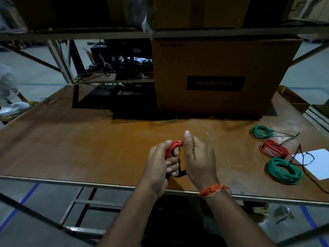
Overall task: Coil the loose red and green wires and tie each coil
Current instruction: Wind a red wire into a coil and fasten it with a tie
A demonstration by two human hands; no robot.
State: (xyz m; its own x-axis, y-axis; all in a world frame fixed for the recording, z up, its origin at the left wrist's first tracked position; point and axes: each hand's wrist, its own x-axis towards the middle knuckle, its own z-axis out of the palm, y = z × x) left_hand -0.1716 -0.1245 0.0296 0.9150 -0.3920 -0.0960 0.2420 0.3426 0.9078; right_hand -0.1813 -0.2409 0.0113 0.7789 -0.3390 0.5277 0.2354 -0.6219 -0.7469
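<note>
Gripping a red wire coil (pixel 175 146) between our left hand (pixel 160 168) and right hand (pixel 199 161) above the table (pixel 89 148), we see three finished coils (two green, one red) lying right.

Red wire coil (pixel 175 147) bunched, gripped between both hands at 6 o'clock near worktop (pixel 89 148) edge. 3 finished coils flat at 3 o'clock: small green coil (pixel 261 132), red coil (pixel 274 148), larger green coil (pixel 284 170), each apart.
</note>
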